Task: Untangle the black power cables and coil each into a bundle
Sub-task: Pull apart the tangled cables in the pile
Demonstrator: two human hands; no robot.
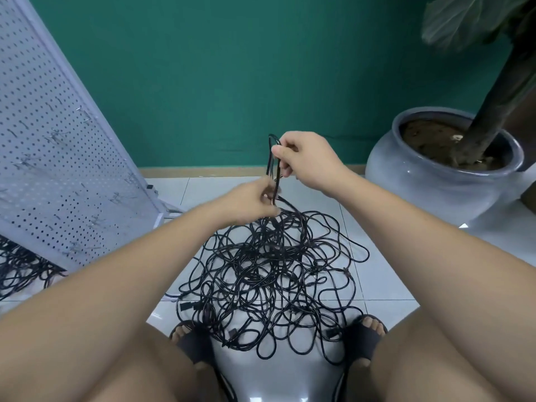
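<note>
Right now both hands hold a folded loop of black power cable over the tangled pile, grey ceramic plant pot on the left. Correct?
No: the head view shows the grey ceramic plant pot on the right. Left hand and right hand do hold the folded loop of black power cable over the tangled pile.
</note>
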